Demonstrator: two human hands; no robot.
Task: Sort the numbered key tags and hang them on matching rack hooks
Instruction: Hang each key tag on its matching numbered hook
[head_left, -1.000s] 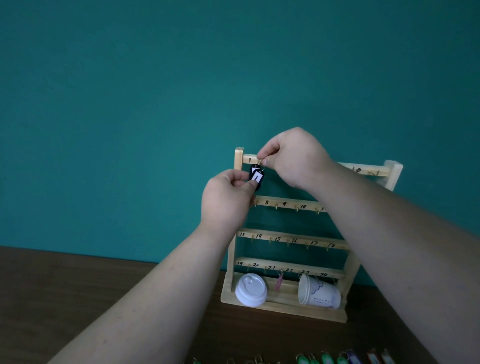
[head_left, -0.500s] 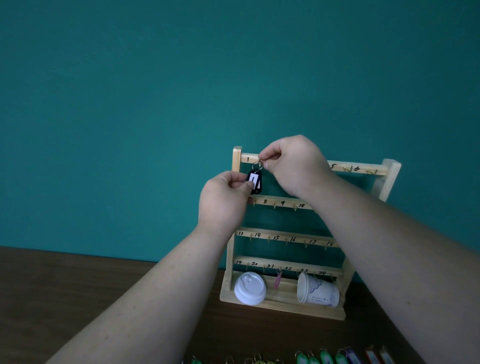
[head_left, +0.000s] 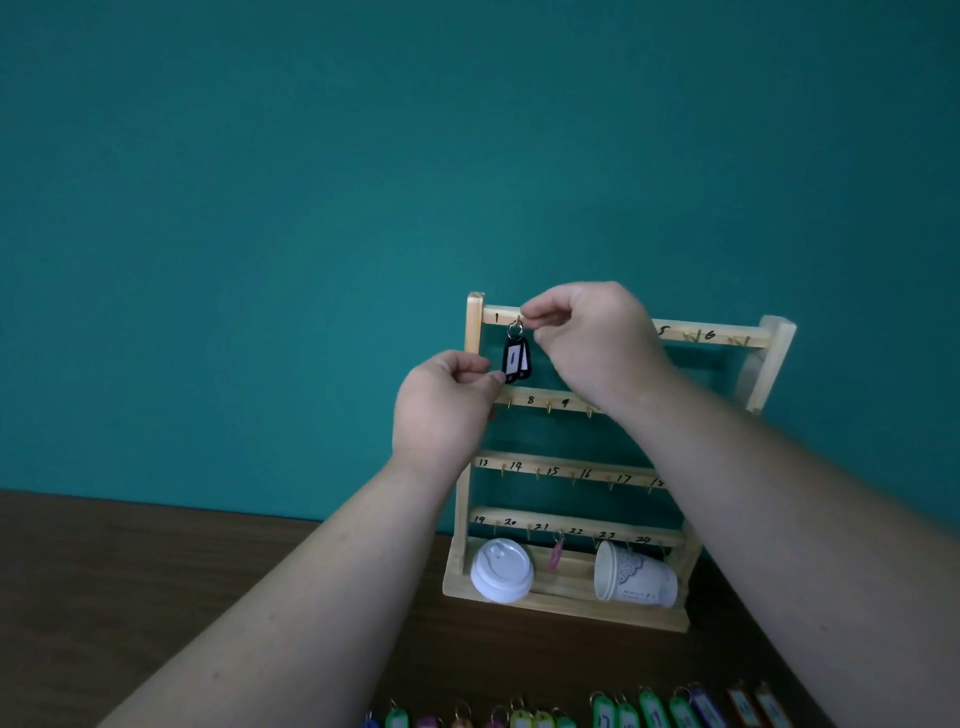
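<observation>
While the black tag (head_left: 515, 359) marked 1 hangs by its ring (head_left: 515, 328) just under the top rail of the rack (head_left: 769, 358), right beside the handwritten 1, both hands are up at it. Left hand (head_left: 444, 402): thumb and forefinger pinch the tag's lower left corner, other fingers curled in. Right hand (head_left: 592, 338): fingers curled, forefinger tip just above the ring, thumb just beside it, narrow gap between the two. Can't tell whether they actually grip the ring, or whether the ring sits fully on the hook. Rack stands upright on the table (head_left: 104, 582) against the teal wall (head_left: 260, 208), with four numbered rails. Pink tag (head_left: 557, 553) hangs from the bottom rail between 21 and 22. On the rack's base: white lid (head_left: 501, 569) propped at the left, paper cup (head_left: 634, 577) on its side at the right. Row of coloured tags (head_left: 649, 714) lies along the table's near edge, partly cut off by the frame.
</observation>
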